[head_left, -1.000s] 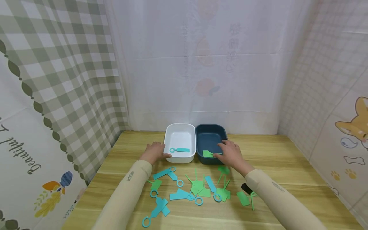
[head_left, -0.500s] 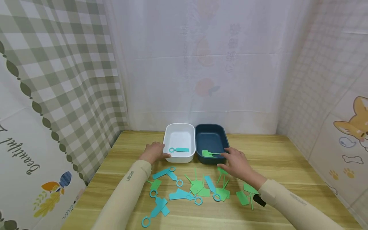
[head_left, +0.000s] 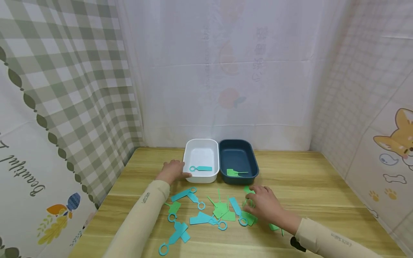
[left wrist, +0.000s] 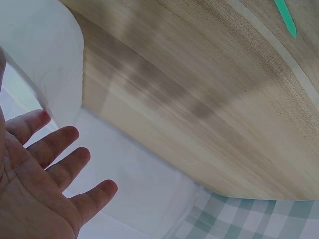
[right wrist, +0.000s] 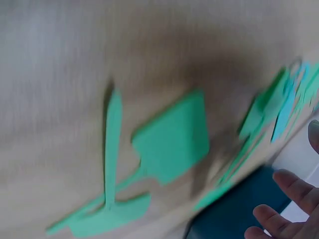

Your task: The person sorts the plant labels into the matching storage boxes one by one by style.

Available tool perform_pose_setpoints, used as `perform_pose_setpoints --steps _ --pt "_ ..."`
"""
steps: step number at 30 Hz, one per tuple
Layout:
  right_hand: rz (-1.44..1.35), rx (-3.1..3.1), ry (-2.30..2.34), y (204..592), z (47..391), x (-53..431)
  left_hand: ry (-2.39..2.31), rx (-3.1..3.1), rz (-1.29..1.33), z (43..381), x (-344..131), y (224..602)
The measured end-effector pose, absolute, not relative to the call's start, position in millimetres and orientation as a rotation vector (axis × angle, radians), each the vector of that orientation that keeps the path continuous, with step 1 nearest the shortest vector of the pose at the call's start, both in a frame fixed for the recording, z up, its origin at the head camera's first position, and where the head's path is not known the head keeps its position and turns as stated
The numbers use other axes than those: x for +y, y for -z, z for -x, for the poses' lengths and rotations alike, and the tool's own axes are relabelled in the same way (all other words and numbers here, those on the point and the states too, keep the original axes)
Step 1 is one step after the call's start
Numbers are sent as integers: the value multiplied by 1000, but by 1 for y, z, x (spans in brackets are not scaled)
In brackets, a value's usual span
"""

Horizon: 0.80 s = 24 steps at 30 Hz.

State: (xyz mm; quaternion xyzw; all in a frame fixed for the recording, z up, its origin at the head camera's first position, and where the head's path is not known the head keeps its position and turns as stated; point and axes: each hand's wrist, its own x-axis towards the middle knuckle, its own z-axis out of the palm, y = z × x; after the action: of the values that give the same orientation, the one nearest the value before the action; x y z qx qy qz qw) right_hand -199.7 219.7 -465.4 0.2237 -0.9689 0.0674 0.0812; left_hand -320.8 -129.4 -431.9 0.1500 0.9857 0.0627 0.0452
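My left hand (head_left: 173,171) is at the left side of a white plastic bin (head_left: 202,179), fingers spread. In the left wrist view its fingertips (left wrist: 107,187) are extended close to the bin's wall. A blue ring-ended tag (head_left: 204,168) lies inside that bin. Over the wood table, my right hand (head_left: 266,204) hovers above green plant labels (head_left: 249,217) with pointed stakes, partly covering them. Its fingers are extended with nothing between them in the right wrist view. Behind it, the navy bin (head_left: 239,180) holds green plant labels (head_left: 233,173).
Blue ring-ended tags (head_left: 176,233) and more green plant labels (head_left: 221,209) lie scattered and overlapping across the table front. A blue tag (head_left: 236,206) lies left of my right hand. White curtain (head_left: 232,71) hangs behind the bins; checked cloth (head_left: 96,71) is at the left.
My right hand has drawn back from the navy bin, moving toward me and right, over the green labels. The left hand stays at the white bin.
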Motion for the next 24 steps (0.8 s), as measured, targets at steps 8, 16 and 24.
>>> perform_pose_setpoints --steps 8,16,24 --pt "-728 -2916 -197 475 181 209 -197 3014 -463 320 -129 431" --pt "-753 -2913 -168 479 174 204 -177 3013 -465 320 -129 431" --pt "-776 -2893 -133 483 173 203 -174 3022 -467 320 -129 432"
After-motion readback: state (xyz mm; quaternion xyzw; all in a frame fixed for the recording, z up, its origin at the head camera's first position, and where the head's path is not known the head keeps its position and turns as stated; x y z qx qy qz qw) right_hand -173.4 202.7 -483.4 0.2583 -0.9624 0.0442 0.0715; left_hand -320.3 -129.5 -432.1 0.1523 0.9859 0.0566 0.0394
